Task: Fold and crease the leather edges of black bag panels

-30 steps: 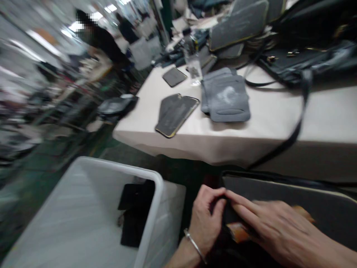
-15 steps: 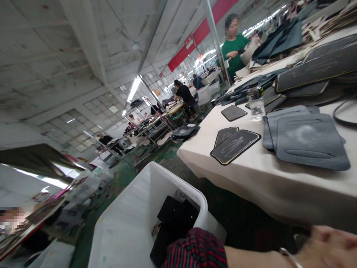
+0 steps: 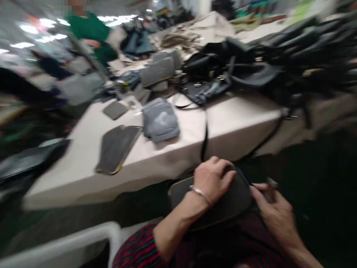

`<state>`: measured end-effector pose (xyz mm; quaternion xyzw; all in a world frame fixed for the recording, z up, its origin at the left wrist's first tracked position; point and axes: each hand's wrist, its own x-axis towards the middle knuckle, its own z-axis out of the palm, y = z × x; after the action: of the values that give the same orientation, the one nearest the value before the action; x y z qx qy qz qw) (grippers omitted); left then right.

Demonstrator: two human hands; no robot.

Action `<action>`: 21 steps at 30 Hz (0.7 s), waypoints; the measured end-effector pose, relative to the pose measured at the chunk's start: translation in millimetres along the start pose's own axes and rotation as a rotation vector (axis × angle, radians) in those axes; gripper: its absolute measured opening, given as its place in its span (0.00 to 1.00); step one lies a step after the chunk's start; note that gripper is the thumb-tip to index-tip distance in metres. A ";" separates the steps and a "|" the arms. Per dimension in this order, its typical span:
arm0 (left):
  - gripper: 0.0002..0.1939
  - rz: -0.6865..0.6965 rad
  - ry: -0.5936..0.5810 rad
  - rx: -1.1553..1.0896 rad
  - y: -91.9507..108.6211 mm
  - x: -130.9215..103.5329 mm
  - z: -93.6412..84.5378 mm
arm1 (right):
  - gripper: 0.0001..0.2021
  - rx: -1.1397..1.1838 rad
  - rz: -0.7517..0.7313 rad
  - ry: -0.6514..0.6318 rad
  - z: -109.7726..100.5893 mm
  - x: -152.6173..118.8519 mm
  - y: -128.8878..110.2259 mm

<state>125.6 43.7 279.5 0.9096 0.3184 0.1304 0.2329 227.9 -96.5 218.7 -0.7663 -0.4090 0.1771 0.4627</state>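
Note:
A dark flat panel [image 3: 237, 201] with rounded corners lies over my lap, below the table's front edge. My left hand [image 3: 213, 178], a bangle on its wrist, lies over the panel's upper part with fingers curled on it. At the panel's right edge, my right hand [image 3: 276, 212] pinches the rim where a thin dark strip runs. Something small and metallic [image 3: 272, 182] shows by the right fingers; blur hides what it is. A black strap [image 3: 205, 137] hangs down the table's front just above my left hand.
On the cloth-covered table [image 3: 228, 119] lie grey pieces [image 3: 161, 121], dark panels [image 3: 118, 147] and a clear jar [image 3: 132, 100]. Black bags [image 3: 203, 82] are heaped behind. A white bin [image 3: 64, 242] stands at lower left. A person in green [image 3: 89, 33] stands beyond the table.
The view has swung right and down toward my lap. My left hand, earlier blurred at the lower right, now lies on the dark panel, and my right hand has come into view.

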 end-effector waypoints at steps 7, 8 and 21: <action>0.16 0.128 0.059 0.108 -20.5 11.6 34.1 | 0.12 0.168 0.194 0.062 -7.5 4.9 23.9; 0.17 0.153 0.054 0.130 -18.3 9.9 33.6 | 0.12 0.178 0.192 0.058 -8.0 3.3 23.0; 0.30 0.352 -0.027 0.349 -25.8 -17.1 48.3 | 0.09 0.272 0.216 -0.104 -4.4 55.6 30.5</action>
<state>117.8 34.1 223.4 0.9792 0.1695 0.0997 0.0502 278.3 -62.3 200.8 -0.7258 -0.3202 0.3190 0.5186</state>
